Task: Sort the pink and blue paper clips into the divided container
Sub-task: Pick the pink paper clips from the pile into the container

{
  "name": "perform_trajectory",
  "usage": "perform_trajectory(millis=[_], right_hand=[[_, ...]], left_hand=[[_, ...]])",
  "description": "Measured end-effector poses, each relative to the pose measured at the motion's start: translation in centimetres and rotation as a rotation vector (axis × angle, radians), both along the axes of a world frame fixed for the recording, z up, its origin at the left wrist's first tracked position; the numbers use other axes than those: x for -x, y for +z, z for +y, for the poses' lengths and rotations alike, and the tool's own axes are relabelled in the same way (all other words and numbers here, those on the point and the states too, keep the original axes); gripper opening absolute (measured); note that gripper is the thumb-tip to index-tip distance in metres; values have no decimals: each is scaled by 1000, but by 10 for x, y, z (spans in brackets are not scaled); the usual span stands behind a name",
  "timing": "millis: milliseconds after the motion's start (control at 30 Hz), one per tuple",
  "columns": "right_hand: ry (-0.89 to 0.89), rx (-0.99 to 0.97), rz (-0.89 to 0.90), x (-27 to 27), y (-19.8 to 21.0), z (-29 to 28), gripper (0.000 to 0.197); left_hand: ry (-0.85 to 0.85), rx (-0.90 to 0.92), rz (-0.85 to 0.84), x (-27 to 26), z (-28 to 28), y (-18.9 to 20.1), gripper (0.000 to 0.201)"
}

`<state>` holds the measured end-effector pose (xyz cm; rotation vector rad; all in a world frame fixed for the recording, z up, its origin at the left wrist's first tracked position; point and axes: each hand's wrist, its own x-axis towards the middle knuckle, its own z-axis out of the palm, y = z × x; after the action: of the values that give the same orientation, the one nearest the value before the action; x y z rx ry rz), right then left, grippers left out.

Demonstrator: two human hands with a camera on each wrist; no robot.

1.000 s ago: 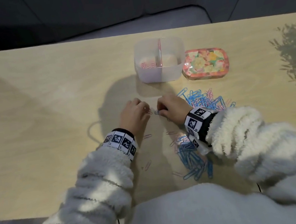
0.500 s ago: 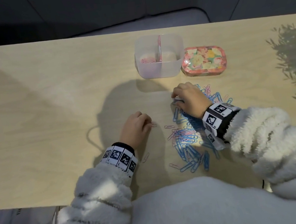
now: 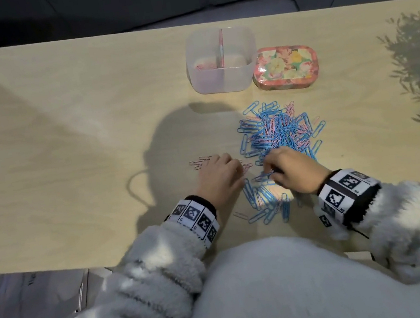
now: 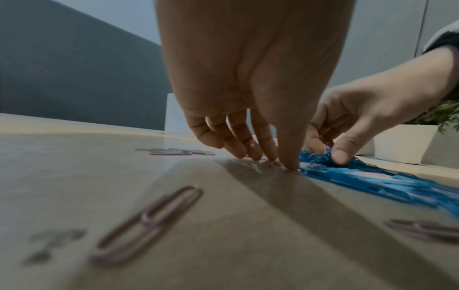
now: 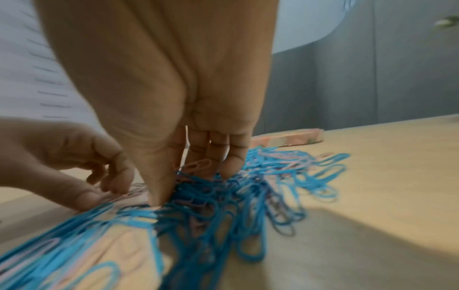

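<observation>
A mixed pile of blue and pink paper clips [image 3: 278, 132] lies right of centre, and more blue ones [image 3: 264, 202] lie spread between my wrists. The clear divided container [image 3: 224, 80] stands behind the pile, with pink clips in its left compartment. My left hand [image 3: 240, 168] has its fingertips [image 4: 272, 159] down on the table and pinches a few pink clips [image 5: 135, 191]. My right hand [image 3: 270, 171] digs into the near edge of the pile with curled fingers. A pink clip [image 5: 198, 164] shows between its thumb and fingers. A small group of pink clips [image 3: 199, 161] lies left of my left hand.
A floral tin lid [image 3: 285, 67] lies flat just right of the container. A white planter [image 4: 407, 145] stands at the far right. Single pink clips [image 4: 146, 221] lie loose near my left wrist. The table's near edge [image 3: 56, 267] runs just behind my wrists.
My right hand has come back from the far part of the pile near the container to its near edge, close to my left hand. The left hand has stayed near its spot.
</observation>
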<state>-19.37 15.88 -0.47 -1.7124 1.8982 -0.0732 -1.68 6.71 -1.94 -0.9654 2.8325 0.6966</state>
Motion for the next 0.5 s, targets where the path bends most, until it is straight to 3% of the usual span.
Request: perform_trajectory(millis=[133, 267, 400, 500], right_hand=[[-45, 23, 66, 17, 2, 11, 12], [-27, 223, -19, -4, 9, -6, 15], [72, 76, 81, -24, 7, -39, 24], [62, 54, 20, -39, 0, -54, 19]], left_hand=[[52, -30, 28, -3, -5, -1, 18], [161, -62, 128, -22, -13, 1, 20], [261, -198, 103, -60, -21, 9, 47], [311, -276, 16, -81, -23, 11, 36]])
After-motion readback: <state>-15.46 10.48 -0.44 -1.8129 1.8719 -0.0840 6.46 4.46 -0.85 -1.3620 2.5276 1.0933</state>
